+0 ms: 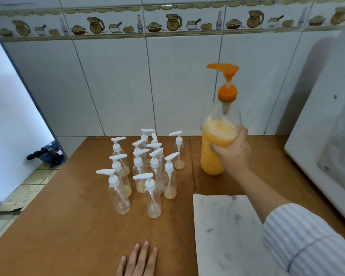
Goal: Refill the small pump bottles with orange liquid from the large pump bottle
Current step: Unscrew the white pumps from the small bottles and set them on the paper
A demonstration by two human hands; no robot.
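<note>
One large pump bottle, gripped mid-body in my right hand; left hand flat, fingers spread, at worktop's near edge; I'd keep it upright beside small pump bottles.

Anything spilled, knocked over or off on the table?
No spills or tipped bottles. The small pump bottles stand upright, caps on, only dregs inside. The white sheet near the right hand shows grey smudges and a crack-like line; the large pump bottle looks foamy on top.

Head view looks forward and down, close over the table, facing the tiled wall
</note>
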